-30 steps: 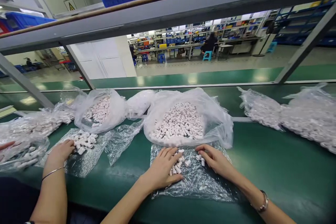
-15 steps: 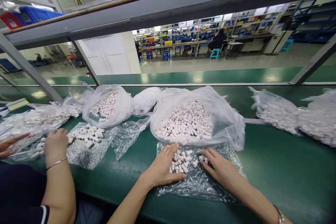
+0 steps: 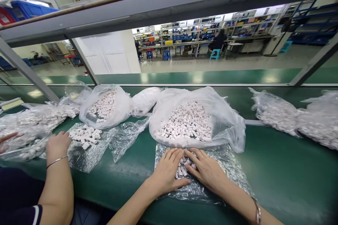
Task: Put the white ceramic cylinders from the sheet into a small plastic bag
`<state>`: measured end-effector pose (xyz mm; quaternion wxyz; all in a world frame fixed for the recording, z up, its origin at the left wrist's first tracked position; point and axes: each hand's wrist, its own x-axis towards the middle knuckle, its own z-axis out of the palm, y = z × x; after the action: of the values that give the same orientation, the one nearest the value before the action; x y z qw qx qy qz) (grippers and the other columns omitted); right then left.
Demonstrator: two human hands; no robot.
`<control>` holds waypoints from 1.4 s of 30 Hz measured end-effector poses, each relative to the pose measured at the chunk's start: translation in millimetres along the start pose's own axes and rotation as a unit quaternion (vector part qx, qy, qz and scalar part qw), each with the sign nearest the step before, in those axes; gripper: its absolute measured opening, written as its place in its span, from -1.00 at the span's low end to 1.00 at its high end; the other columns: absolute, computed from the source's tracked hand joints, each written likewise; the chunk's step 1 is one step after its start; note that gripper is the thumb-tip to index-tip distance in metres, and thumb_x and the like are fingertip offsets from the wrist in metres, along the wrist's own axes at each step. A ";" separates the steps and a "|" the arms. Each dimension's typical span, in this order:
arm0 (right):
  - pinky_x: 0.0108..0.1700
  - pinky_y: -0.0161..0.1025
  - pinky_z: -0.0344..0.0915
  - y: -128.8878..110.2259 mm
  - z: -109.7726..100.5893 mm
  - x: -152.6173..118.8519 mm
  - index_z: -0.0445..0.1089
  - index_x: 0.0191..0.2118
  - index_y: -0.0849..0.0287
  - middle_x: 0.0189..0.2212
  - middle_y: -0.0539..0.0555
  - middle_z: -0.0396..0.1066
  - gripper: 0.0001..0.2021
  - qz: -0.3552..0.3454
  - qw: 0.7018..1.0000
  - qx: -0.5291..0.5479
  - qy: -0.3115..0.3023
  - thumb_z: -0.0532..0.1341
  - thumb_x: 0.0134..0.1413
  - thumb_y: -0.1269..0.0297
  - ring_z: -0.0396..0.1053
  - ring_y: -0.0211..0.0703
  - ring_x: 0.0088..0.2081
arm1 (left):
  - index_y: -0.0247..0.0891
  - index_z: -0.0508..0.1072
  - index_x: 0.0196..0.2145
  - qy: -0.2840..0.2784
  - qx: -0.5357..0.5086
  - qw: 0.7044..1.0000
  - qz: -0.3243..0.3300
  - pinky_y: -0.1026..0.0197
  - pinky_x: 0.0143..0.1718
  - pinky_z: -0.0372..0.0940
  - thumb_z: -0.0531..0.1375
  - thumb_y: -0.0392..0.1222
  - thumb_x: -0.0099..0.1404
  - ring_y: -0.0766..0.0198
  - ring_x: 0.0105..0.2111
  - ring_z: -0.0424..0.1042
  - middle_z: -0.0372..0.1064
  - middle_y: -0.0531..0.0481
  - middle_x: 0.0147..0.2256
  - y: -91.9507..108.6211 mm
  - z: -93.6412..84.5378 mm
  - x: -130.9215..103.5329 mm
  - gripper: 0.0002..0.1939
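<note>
Small white fittings (image 3: 182, 170) lie in a pile on a clear plastic sheet or bag (image 3: 235, 168) on the green bench. My left hand (image 3: 167, 172) rests around the pile's left side, thumb and fingers apart. My right hand (image 3: 207, 170) is cupped at the right side, fingers spread and touching the pieces. The fingertips of both hands nearly meet behind the pile, and they hide part of it. Just beyond stands a large open translucent bag (image 3: 227, 123) full of the same white fittings.
At the left, a person's hand (image 3: 56, 146) is beside another pile of fittings (image 3: 86, 135) and filled bags (image 3: 34, 117). Filled clear bags (image 3: 277, 112) lie at the right. A shelf frame (image 3: 158, 7) crosses above the bench.
My right hand has moved left, closing in on my left hand and bringing the loose pieces into one tighter pile. The co-worker's hand at the far left has drawn back.
</note>
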<state>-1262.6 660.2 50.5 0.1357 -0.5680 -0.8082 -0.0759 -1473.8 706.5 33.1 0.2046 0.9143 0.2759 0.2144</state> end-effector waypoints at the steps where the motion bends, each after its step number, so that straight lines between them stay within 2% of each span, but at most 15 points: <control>1: -0.27 -0.07 0.48 -0.3 0.5 0.2 0.27 0.19 0.15 0.03 0.26 0.38 -0.59 -0.005 1.000 0.001 -0.002 0.10 0.33 0.10 0.40 0.16 -0.06 | -0.20 -0.07 0.36 0.008 0.004 1.000 0.005 -0.18 0.35 -0.02 0.29 0.13 0.23 -0.03 0.31 0.03 0.10 -0.16 0.30 1.3 2.4 1.9 -0.08; 5: -0.24 -0.08 0.49 0.4 0.2 -1.2 0.29 0.12 0.14 -0.01 0.25 0.38 -0.68 -0.005 1.000 0.021 -0.006 0.09 0.33 0.19 0.40 0.13 -0.04 | -0.21 0.08 0.30 0.029 0.021 0.999 0.010 -0.18 0.34 -0.03 0.28 0.04 0.24 -0.02 0.24 0.15 0.23 -0.15 0.21 5.3 8.3 7.5 -0.22; 8: -0.24 -0.09 0.49 1.5 -1.2 -4.8 0.28 0.06 0.12 -0.02 0.23 0.38 -0.74 0.005 0.999 0.053 0.012 0.09 0.32 0.21 0.42 0.11 -0.04 | -0.16 0.14 0.26 0.030 0.021 0.999 0.011 -0.18 0.33 0.00 0.26 -0.04 0.27 0.00 0.19 0.20 0.27 -0.12 0.16 5.8 6.0 7.1 -0.33; 13: -0.17 -0.06 0.49 2.2 -7.7 -11.4 0.23 0.10 0.12 -0.01 0.23 0.35 -0.72 0.010 0.997 0.070 0.020 0.07 0.31 0.31 0.43 0.08 -0.06 | -0.16 0.19 0.22 0.046 0.022 0.999 0.000 -0.13 0.26 0.13 0.14 -0.13 0.35 0.02 0.18 0.20 0.26 -0.14 0.14 5.3 -0.8 1.9 -0.50; 16: -0.17 -0.06 0.49 1.9 -9.2 -12.9 0.21 0.11 0.12 -0.03 0.22 0.33 -0.71 0.014 0.997 0.072 0.013 0.04 0.31 0.36 0.43 0.05 -0.09 | -0.15 0.19 0.22 0.051 0.029 0.998 0.002 -0.12 0.23 0.16 0.14 -0.14 0.36 0.01 0.19 0.17 0.23 -0.14 0.17 7.9 0.3 2.5 -0.50; 20: -0.22 -0.08 0.47 1.5 -4.8 -12.1 0.22 0.11 0.12 -0.08 0.22 0.33 -0.72 0.018 0.999 0.046 0.022 0.06 0.31 0.31 0.41 0.06 -0.13 | -0.11 0.23 0.20 0.059 0.061 0.996 0.000 -0.19 0.22 0.16 0.15 -0.07 0.37 -0.02 0.17 0.20 0.26 -0.13 0.15 11.5 9.8 8.0 -0.53; 23: -0.30 -0.14 0.43 2.4 -0.2 -12.0 0.29 -0.03 0.12 -0.18 0.18 0.33 -0.82 0.020 0.999 0.038 0.022 0.04 0.35 0.26 0.40 0.03 -0.19 | -0.11 0.33 0.12 0.087 0.083 0.993 -0.003 -0.16 0.18 0.19 0.13 -0.10 0.40 0.00 0.11 0.26 0.32 -0.11 0.07 11.2 17.4 9.7 -0.65; 26: -0.37 -0.21 0.36 3.7 2.8 -12.7 0.32 -0.11 0.14 -0.21 0.15 0.30 -0.78 0.056 0.991 0.121 0.008 0.00 0.38 0.17 0.37 -0.05 -0.30 | -0.12 0.40 0.03 0.119 0.086 0.989 -0.005 -0.09 0.12 0.25 0.12 -0.13 0.40 0.04 0.06 0.29 0.35 -0.10 0.03 10.2 20.7 8.0 -0.74; 30: -0.34 -0.20 0.31 6.2 -1.5 -8.9 0.35 -0.21 0.15 -0.24 0.11 0.28 -0.74 0.121 0.949 0.290 0.006 0.12 0.30 0.05 0.32 -0.11 -0.36 | -0.13 0.44 -0.03 0.139 0.081 0.987 -0.007 -0.05 0.06 0.28 0.13 -0.15 0.40 0.07 0.01 0.32 0.37 -0.09 -0.02 11.1 19.8 5.5 -0.79; 33: -0.35 -0.25 0.29 13.0 -16.3 -2.8 0.32 -0.29 0.15 -0.34 0.07 0.29 -0.70 0.150 0.916 0.373 0.009 0.14 0.27 -0.01 0.28 -0.14 -0.35 | -0.14 0.45 -0.04 0.141 0.085 0.986 -0.012 -0.03 0.05 0.28 0.13 -0.15 0.40 0.08 -0.01 0.33 0.38 -0.09 -0.04 12.1 18.7 5.0 -0.79; 35: -0.49 -0.33 0.20 20.3 -31.3 -0.5 0.27 -0.34 0.15 -0.45 0.01 0.24 -0.61 0.176 0.876 0.449 -0.004 0.05 0.31 -0.08 0.18 -0.23 -0.47 | -0.15 0.45 -0.04 0.141 0.089 0.986 -0.012 -0.02 0.04 0.28 0.13 -0.15 0.40 0.08 -0.01 0.33 0.38 -0.09 -0.04 12.2 18.3 4.6 -0.79; 38: -0.65 -0.41 -0.04 29.9 -55.4 -4.6 0.19 -0.37 0.12 -0.57 -0.10 0.05 -0.55 0.205 0.799 0.564 -0.035 -0.08 0.34 -0.15 -0.13 -0.34 -0.62 | -0.15 0.46 -0.06 0.140 0.092 0.986 -0.010 0.01 0.03 0.28 0.13 -0.15 0.40 0.10 -0.01 0.34 0.39 -0.08 -0.05 12.2 17.8 3.5 -0.80; 42: -0.68 -0.45 -0.18 29.2 -77.9 -22.9 0.15 -0.37 0.11 -0.57 -0.15 -0.07 -0.59 0.230 0.703 0.671 -0.058 0.00 0.30 -0.14 -0.28 -0.36 -0.61 | -0.17 0.46 -0.07 0.141 0.092 0.986 -0.005 0.04 0.03 0.27 0.13 -0.15 0.40 0.11 -0.01 0.35 0.40 -0.07 -0.05 13.2 16.6 1.5 -0.81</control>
<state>-1217.6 628.1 116.7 0.4468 -0.4983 -0.4962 0.5530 -1458.8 693.1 26.2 0.0799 0.8886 0.3249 0.3138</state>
